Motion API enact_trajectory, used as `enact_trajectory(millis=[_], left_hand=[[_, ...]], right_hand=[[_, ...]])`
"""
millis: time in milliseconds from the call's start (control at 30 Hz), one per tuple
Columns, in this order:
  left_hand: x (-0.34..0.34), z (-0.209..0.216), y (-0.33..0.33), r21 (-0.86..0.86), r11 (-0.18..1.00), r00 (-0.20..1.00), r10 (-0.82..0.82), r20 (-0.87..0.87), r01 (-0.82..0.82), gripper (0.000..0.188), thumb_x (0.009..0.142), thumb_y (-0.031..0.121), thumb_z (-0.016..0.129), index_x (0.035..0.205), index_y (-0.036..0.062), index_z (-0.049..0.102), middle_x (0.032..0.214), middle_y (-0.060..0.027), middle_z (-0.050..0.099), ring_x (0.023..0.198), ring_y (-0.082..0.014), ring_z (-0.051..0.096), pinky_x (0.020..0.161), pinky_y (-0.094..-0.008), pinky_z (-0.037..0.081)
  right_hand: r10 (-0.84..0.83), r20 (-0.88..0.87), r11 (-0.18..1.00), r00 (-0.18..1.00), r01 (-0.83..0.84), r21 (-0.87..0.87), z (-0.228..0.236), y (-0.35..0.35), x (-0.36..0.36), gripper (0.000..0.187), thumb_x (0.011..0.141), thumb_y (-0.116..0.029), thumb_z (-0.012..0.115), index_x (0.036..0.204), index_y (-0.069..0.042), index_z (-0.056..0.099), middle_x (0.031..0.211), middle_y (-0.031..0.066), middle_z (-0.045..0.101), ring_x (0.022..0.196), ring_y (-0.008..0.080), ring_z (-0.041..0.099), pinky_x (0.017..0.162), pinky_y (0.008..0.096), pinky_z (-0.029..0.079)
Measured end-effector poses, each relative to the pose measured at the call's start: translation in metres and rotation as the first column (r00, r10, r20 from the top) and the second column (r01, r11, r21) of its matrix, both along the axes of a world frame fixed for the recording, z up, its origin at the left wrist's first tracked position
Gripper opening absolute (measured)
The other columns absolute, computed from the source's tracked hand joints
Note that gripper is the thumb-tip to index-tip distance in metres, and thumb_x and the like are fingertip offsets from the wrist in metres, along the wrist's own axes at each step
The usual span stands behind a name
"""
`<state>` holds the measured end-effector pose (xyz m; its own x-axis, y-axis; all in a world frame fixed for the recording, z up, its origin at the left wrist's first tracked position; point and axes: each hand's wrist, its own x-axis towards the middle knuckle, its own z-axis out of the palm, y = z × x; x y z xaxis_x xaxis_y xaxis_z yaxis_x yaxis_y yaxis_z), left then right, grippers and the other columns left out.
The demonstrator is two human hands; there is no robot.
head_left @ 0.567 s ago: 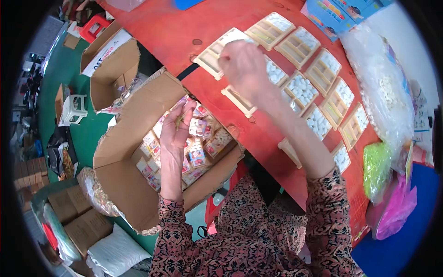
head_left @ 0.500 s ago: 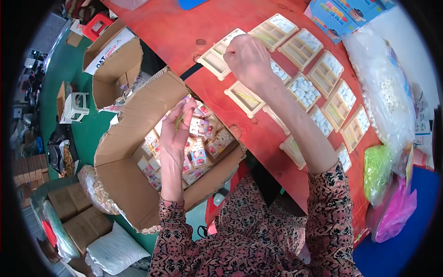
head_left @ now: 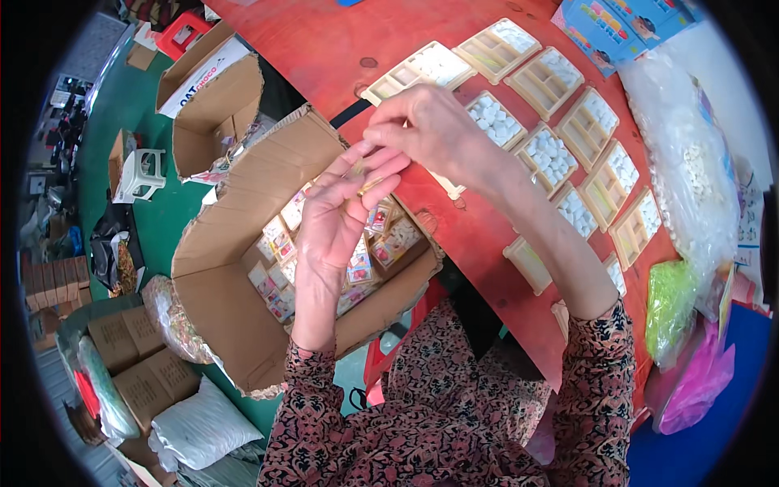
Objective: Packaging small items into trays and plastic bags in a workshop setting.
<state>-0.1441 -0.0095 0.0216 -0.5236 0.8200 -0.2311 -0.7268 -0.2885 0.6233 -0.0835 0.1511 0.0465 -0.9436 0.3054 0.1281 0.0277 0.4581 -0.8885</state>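
Observation:
Above the open cardboard box, my left hand is turned palm up, its fingers curled over a few thin yellowish sticks. My right hand meets it, thumb and finger pinched at the left fingertips; whatever they grip is too small to make out. On the red table, to the right, several cream compartment trays stand in rows. White pieces fill part of many trays, and thin yellowish strips lie in some compartments. My right hand and forearm hide some of the trays.
Below my left hand, the cardboard box holds several small printed packs. A clear bag of white pieces, a lime-green bag and a pink bag line the right side. More cartons and a white stool stand on the left.
My right hand has come left and nearer, from over the trays to my left hand. My left hand has risen slightly to the right, with its palm more open to view.

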Motion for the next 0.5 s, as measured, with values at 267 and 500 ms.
enact_trajectory(millis=[267, 500], left_hand=[[0.020, 0.010, 0.019, -0.031, 0.992, 0.969, -0.129, -0.210, 0.125, 0.056, 0.080, -0.005, 0.047, 0.131, -0.0070, 0.024, 0.118, -0.0237, 0.047, 0.103, -0.0316, 0.056, 0.086, -0.0397, 0.051], [0.023, 0.003, 0.023, -0.075, 0.972, 0.960, -0.232, -0.158, 0.222, 0.044, 0.082, -0.005, 0.044, 0.125, -0.0082, 0.034, 0.116, -0.0283, 0.050, 0.102, -0.0356, 0.057, 0.087, -0.0381, 0.051]], right_hand=[[0.162, -0.052, 0.978, 0.985, -0.154, 0.143, -0.007, 0.006, 0.022, 0.023, 0.076, -0.020, 0.058, 0.075, 0.003, 0.060, 0.074, 0.0126, 0.056, 0.073, 0.0245, 0.057, 0.068, 0.0351, 0.044], [0.143, 0.148, 0.973, 0.979, -0.167, 0.160, -0.007, 0.020, 0.042, 0.017, 0.079, -0.018, 0.051, 0.074, -0.002, 0.051, 0.075, 0.0105, 0.054, 0.082, 0.0283, 0.051, 0.077, 0.0362, 0.040]])
